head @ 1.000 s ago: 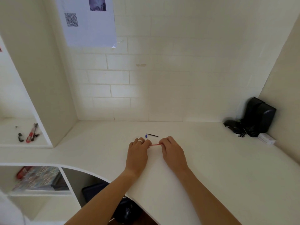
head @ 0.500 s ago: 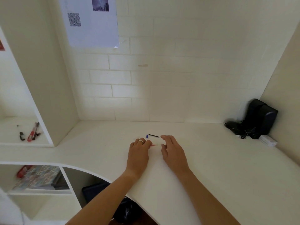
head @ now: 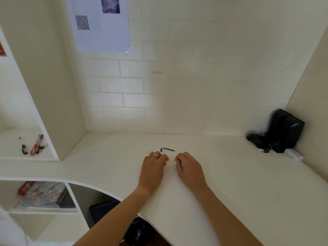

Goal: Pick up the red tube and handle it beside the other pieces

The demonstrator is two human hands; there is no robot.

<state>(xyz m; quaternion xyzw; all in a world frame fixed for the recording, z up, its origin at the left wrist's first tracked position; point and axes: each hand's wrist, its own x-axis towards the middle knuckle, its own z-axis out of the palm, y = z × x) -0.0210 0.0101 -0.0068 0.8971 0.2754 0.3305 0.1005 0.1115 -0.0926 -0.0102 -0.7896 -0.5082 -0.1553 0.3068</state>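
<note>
Both my hands rest knuckles-up on the white desk (head: 230,174), a small gap between them. My left hand (head: 152,167), with a ring on one finger, has its fingers curled, and a thin pale pink piece (head: 167,159) shows at its fingertips. My right hand (head: 190,170) lies beside it with its fingers curled under; whether they hold anything is hidden. Just beyond the left knuckles lie a small blue cap (head: 161,150) and a thin black rod (head: 168,149), touched by neither hand.
A black device with cables (head: 282,132) and a white box (head: 293,155) sit in the right corner. Pens (head: 35,146) lie on the left shelf. A patterned box (head: 42,194) fills a cubby below. The desk's curved front edge runs near my forearms.
A second ago both hands pinched the pink piece between them. The right hand let go, stretched its fingers forward, and has now curled them back; the hands sit slightly apart.
</note>
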